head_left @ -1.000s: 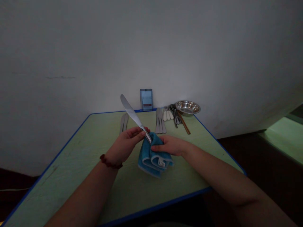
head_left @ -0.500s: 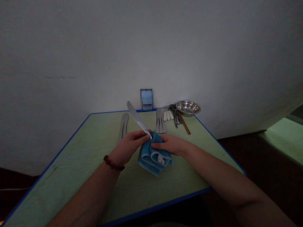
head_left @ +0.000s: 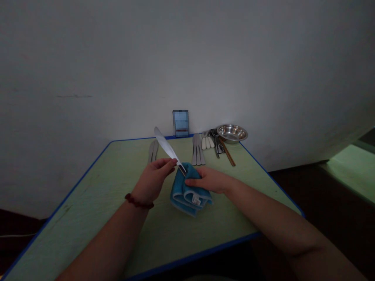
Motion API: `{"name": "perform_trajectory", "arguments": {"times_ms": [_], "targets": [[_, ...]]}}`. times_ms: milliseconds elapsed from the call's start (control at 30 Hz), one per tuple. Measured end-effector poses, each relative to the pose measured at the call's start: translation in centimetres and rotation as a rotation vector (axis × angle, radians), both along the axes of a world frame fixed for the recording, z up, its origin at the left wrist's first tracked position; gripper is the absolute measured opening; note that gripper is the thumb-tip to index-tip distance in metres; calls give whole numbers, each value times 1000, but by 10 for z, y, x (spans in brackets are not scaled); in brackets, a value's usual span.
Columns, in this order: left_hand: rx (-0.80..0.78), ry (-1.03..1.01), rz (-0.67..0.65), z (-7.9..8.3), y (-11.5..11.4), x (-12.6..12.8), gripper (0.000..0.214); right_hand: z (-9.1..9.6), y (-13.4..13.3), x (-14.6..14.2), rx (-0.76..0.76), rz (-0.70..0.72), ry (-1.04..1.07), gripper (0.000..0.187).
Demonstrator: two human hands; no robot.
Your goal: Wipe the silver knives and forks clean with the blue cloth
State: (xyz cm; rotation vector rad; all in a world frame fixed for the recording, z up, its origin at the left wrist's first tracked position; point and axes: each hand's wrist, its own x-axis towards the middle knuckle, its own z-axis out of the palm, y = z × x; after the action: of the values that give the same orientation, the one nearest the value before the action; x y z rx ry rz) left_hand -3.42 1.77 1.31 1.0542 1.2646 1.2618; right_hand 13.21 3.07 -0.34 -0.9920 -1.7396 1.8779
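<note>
A table knife [head_left: 166, 146] slants up and to the left over the table, its blade bare and the lower end of its handle covered by a folded blue cloth [head_left: 179, 192]. My right hand [head_left: 209, 179] is closed on the cloth, thumb on top, with the knife's handle wrapped inside. The fingers of my left hand [head_left: 158, 171] pinch the knife near where blade and handle meet. Behind my left hand, two more knives [head_left: 152, 151] lie side by side, their lower ends hidden by it.
Three knives [head_left: 198, 150], several white-handled forks [head_left: 208, 142], dark metal cutlery [head_left: 217, 146] and wooden chopsticks [head_left: 229, 154] lie at the back right beside a steel bowl [head_left: 232, 133]. A blurred screen device [head_left: 181, 124] leans on the wall. The table [head_left: 96, 203] has a blue edge.
My left hand has shifted slightly left and up along the knife, away from the cloth. More of the handle shows above the cloth. My right hand keeps its hold.
</note>
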Motion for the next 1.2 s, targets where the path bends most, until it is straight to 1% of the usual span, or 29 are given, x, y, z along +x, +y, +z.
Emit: {"name": "perform_trajectory", "arguments": {"times_ms": [100,200,300,400,567,700,833,900,933,1033,1100,1200], "targets": [[11,33,-10,-1,0,-1,23,0,0,0,26,4,-13,31],[11,60,-56,0,-2,0,20,-1,1,-1,42,-1,-12,30],[-12,97,-108,2,-5,3,20,-3,2,0,63,-7,-14,30],[-36,110,-114,3,-7,5,20,-6,4,1,105,-16,-23,31],[4,129,-149,1,-7,5,18,-7,4,2,135,-5,-62,32],[29,199,-153,2,-7,5,19,-6,3,1,96,8,-24,34],[34,228,-178,4,-9,7,19,-5,2,1,51,-13,19,31],[37,182,-154,4,-10,10,18,-4,2,0,19,-52,38,28],[38,147,-118,3,-10,11,20,-3,3,0,-1,-81,52,27],[44,38,50,1,-9,13,22,-2,4,-1,-77,-187,127,27],[65,-11,121,-1,-7,13,21,-1,6,-3,-124,-265,192,27],[121,-38,156,-4,-4,11,20,-2,10,-4,-156,-396,266,25]]}}
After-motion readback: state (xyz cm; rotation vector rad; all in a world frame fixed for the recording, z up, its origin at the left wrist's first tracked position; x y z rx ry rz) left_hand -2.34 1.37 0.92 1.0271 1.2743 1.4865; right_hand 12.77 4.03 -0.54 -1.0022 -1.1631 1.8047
